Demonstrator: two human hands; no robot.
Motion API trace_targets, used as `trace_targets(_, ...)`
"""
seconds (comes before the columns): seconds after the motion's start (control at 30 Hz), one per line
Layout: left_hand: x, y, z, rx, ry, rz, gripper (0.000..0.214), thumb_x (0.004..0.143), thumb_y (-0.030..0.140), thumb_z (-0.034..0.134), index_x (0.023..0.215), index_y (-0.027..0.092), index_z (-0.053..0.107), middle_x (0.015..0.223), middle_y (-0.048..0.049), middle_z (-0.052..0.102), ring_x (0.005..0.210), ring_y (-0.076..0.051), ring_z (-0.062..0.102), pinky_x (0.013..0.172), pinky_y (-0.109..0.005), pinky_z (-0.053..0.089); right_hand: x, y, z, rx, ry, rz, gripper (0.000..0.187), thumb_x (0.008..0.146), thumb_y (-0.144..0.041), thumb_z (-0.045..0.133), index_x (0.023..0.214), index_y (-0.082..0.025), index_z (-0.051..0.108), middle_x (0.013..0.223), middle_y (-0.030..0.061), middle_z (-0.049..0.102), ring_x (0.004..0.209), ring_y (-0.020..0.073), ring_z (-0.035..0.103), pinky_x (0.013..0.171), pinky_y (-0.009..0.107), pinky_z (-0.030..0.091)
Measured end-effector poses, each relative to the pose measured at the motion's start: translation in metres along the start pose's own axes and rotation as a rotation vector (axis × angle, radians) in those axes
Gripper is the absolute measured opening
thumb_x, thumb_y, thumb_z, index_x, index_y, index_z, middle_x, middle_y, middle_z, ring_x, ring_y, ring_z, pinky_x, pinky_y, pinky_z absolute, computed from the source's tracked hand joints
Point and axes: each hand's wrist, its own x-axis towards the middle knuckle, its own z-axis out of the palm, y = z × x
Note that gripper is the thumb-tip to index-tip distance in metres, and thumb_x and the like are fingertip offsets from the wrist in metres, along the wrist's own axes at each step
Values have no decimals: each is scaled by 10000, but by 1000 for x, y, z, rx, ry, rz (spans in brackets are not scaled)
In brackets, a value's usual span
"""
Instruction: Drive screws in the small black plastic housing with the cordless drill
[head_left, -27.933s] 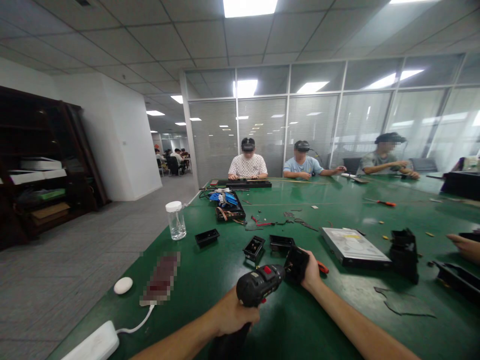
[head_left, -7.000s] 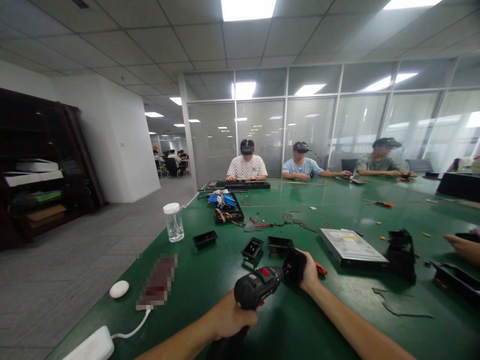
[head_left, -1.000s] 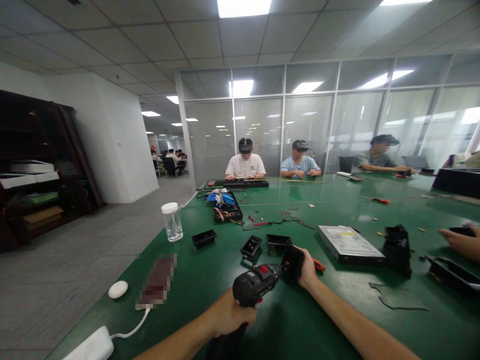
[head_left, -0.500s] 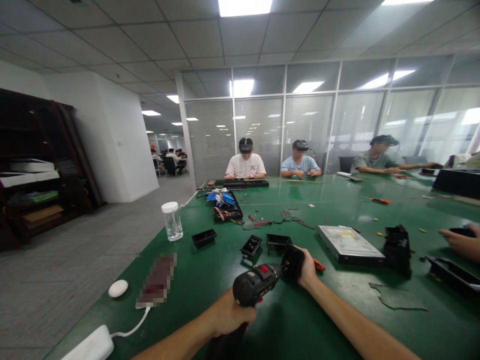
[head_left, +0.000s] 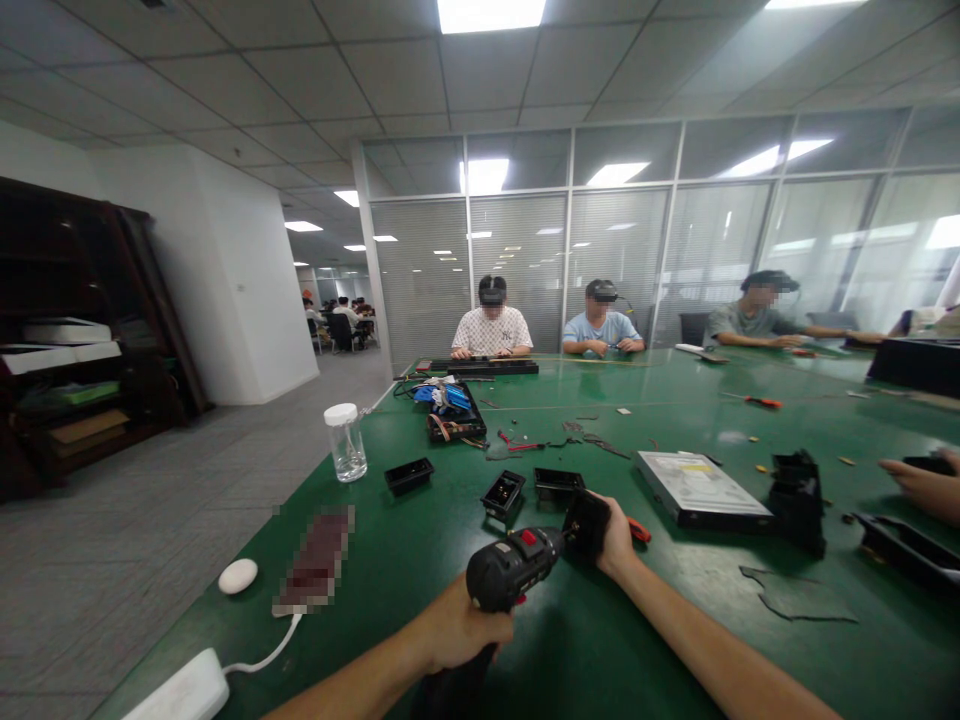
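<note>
My left hand [head_left: 466, 628] is wrapped round the grip of a black cordless drill [head_left: 504, 572] with a red switch on top. Its tip points right and meets the open face of a small black plastic box [head_left: 590, 522]. That box is tilted towards the drill, held from its right side by my right hand [head_left: 616, 540]. Just beyond, two similar black boxes, a left one [head_left: 502, 496] and a right one [head_left: 559, 485], lie on the green table [head_left: 600, 640]. An orange-handled tool [head_left: 638, 531] shows partly behind my right hand. Whether a screw sits at the drill tip is too small to tell.
To the right lie an optical drive [head_left: 701, 487] and black plastic parts [head_left: 797, 505]. Another person's hand [head_left: 926, 483] is at the right edge. Leftwards are a third black box [head_left: 409, 477], a lidded clear jar [head_left: 346, 445], a phone [head_left: 315, 560] and a white power bank [head_left: 184, 690].
</note>
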Motion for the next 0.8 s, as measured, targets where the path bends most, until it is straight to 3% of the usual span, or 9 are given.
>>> trace_targets(0.8, -1, 4, 0, 17, -2, -19, 120, 575, 110, 501, 691, 140, 512, 553, 30, 461, 498, -89, 432, 499, -223, 355, -4, -2, 3, 6, 14, -3, 146, 664, -300, 513, 735, -199, 593, 540, -19, 584, 473, 155, 536, 459, 286, 413)
